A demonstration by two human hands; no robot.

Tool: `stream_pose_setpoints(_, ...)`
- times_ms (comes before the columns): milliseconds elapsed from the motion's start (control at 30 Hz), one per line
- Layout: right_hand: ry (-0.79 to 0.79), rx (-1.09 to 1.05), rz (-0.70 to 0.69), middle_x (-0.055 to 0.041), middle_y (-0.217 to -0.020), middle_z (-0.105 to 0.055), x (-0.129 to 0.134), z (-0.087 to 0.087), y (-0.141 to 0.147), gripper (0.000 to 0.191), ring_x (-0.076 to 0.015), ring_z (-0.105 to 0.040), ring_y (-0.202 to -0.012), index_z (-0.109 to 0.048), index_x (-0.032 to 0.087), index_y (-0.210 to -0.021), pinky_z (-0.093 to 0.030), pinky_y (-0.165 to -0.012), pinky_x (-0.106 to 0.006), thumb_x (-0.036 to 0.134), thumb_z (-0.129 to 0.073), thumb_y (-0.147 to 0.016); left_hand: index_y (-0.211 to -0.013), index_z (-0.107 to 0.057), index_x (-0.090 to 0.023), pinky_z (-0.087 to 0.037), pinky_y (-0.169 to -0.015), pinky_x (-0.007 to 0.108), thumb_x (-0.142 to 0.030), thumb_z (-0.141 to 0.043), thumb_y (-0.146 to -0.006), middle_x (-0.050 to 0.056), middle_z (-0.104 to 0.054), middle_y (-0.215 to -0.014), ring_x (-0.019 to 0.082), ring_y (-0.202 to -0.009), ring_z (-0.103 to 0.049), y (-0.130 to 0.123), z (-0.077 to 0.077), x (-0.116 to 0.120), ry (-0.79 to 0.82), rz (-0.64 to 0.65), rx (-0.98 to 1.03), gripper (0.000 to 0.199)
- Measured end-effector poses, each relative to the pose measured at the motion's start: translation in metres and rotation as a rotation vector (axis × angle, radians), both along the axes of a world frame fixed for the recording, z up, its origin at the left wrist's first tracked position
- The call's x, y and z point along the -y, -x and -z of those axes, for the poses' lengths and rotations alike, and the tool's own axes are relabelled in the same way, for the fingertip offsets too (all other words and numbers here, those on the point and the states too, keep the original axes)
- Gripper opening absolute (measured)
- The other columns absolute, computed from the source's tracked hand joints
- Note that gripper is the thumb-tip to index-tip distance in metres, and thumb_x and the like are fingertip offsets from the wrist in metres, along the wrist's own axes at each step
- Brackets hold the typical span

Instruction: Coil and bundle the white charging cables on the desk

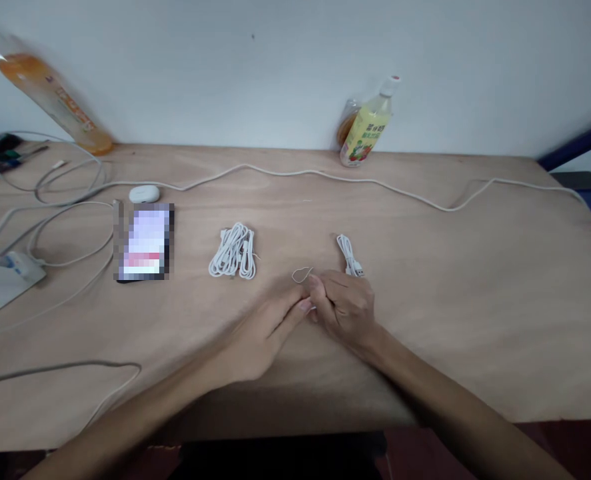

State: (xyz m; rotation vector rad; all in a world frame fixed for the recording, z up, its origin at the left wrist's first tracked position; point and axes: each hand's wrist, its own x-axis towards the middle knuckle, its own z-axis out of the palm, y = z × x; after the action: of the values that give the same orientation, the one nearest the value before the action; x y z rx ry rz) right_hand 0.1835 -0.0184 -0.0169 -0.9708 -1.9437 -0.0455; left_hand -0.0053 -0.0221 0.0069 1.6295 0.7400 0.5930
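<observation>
My left hand [262,330] and my right hand [345,305] meet at the middle of the wooden table [425,280]. Together their fingertips pinch a thin wire tie [302,273] that loops up just above them. A small white cable [350,257] with a USB plug lies folded right behind my right hand, touching its knuckles. A coiled bundle of white cables [234,252] rests to the left of my hands, apart from them.
A phone [145,243] and a white earbud case [144,194] lie left of the bundle. A long white cord [325,175] runs across the back. Two drink bottles [368,123] [50,93] stand by the wall. A power strip [18,267] with loose cords sits far left.
</observation>
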Motion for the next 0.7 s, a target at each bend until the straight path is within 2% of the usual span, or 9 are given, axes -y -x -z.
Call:
stream_pose_setpoints(67, -0.010, 0.009, -0.010, 0.0028, -0.054, -0.057, -0.001, 0.000, -0.001, 0.048, -0.0111, -0.050, -0.048, -0.052, 0.022, -0.065, -0.035, -0.051, -0.029, 0.008, -0.050, -0.111, -0.136, -0.066, -0.024, -0.046, -0.126, 0.045, -0.036, -0.040, -0.120, 0.009, -0.074, -0.143, 0.024, -0.135, -0.066, -0.001, -0.002, 0.000, -0.001, 0.024, -0.011, 0.033)
stream_pose_setpoints(167, -0.001, 0.025, 0.003, 0.0027, -0.054, -0.056, -0.001, -0.001, -0.002, 0.049, -0.0113, -0.050, -0.048, -0.052, 0.022, -0.063, -0.034, -0.051, -0.029, 0.009, -0.051, -0.111, -0.134, -0.064, -0.023, -0.049, -0.124, 0.049, -0.035, -0.036, -0.121, 0.013, -0.073, -0.143, 0.028, -0.137, -0.066, -0.002, 0.004, 0.002, -0.182, 0.028, -0.120, 0.034)
stream_pose_setpoints(267, 0.051, 0.010, 0.046, 0.0035, -0.053, -0.053, -0.001, -0.002, -0.002, 0.050, -0.0102, -0.045, -0.046, -0.050, 0.022, -0.062, -0.033, -0.050, -0.029, 0.010, -0.051, -0.111, -0.125, -0.063, -0.019, -0.059, -0.108, 0.056, -0.034, -0.033, -0.120, 0.018, -0.074, -0.129, 0.036, -0.122, -0.073, -0.004, 0.018, 0.005, -0.462, -0.049, -0.371, 0.034)
stream_pose_setpoints(367, 0.116, -0.005, 0.077, 0.0050, -0.052, -0.049, 0.001, -0.002, 0.000, 0.053, -0.0088, -0.038, -0.044, -0.045, 0.023, -0.060, -0.030, -0.048, -0.028, 0.011, -0.050, -0.112, -0.132, -0.060, -0.018, -0.065, -0.096, 0.051, -0.029, -0.035, -0.119, 0.017, -0.073, -0.133, 0.035, -0.116, -0.076, -0.005, 0.027, 0.006, -0.625, -0.010, -0.534, 0.031)
stream_pose_setpoints(500, 0.218, -0.026, 0.095, 0.0055, -0.050, -0.046, 0.004, -0.002, 0.003, 0.056, -0.0086, -0.036, -0.044, -0.042, 0.023, -0.059, -0.030, -0.049, -0.028, 0.019, -0.048, -0.115, -0.131, -0.060, -0.016, -0.067, -0.079, 0.044, -0.027, -0.032, -0.120, 0.014, -0.076, -0.122, 0.031, -0.098, -0.080, -0.006, 0.025, 0.003, -0.771, 0.041, -0.719, 0.032)
stream_pose_setpoints(700, 0.383, -0.057, 0.090, 0.0047, -0.050, -0.044, 0.005, -0.003, 0.004, 0.057, -0.0101, -0.037, -0.045, -0.037, 0.024, -0.058, -0.029, -0.050, -0.030, 0.027, -0.046, -0.115, -0.125, -0.061, -0.013, -0.068, -0.082, 0.046, -0.025, -0.029, -0.121, 0.016, -0.077, -0.119, 0.031, -0.099, -0.080, -0.005, 0.021, -0.001, -0.870, 0.104, -0.782, 0.034)
